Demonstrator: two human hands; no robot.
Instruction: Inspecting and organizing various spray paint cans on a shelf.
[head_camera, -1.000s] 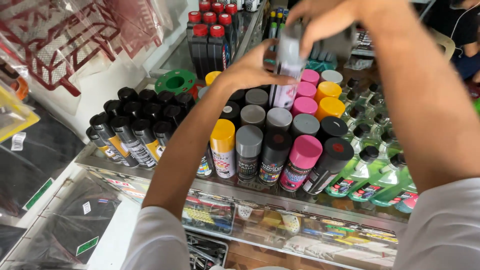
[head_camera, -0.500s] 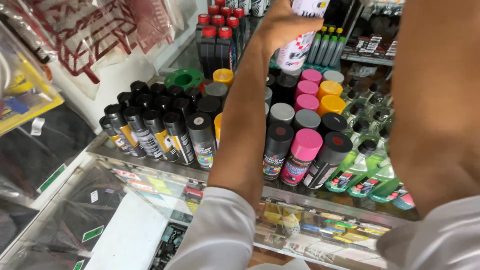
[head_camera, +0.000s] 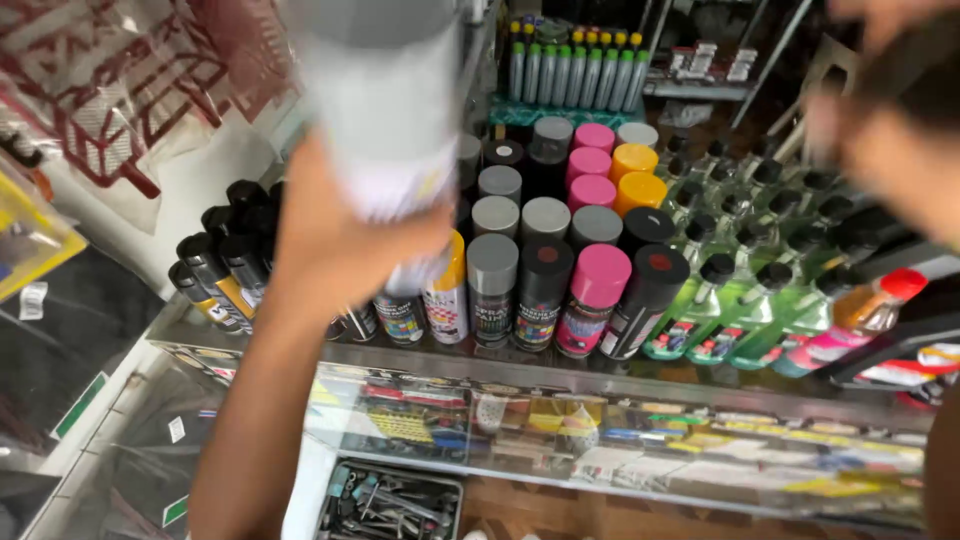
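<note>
A glass counter (head_camera: 600, 385) runs across the scene, crowded with upright spray cans. Near the middle stand a grey-capped can (head_camera: 492, 285), a black-capped can (head_camera: 543, 290) and a pink-capped can (head_camera: 595, 295) in the front row, with more grey, pink and orange caps (head_camera: 637, 175) behind them. Black-capped cans (head_camera: 225, 265) fill the left part, and green bottles (head_camera: 720, 310) with black tops stand to the right. A row of thin bottles (head_camera: 580, 70) sits on the far shelf.

The left hand (head_camera: 345, 240) rises in front of these rows and hides several of them. Its fingers are wrapped round the lower part of a can (head_camera: 385, 110), held upright above the counter, close to the camera. The can is blurred, pale grey-white with a grey cap.

The right hand (head_camera: 890, 130) is at the far right, blurred; whether its fingers are apart or together cannot be told.
</note>
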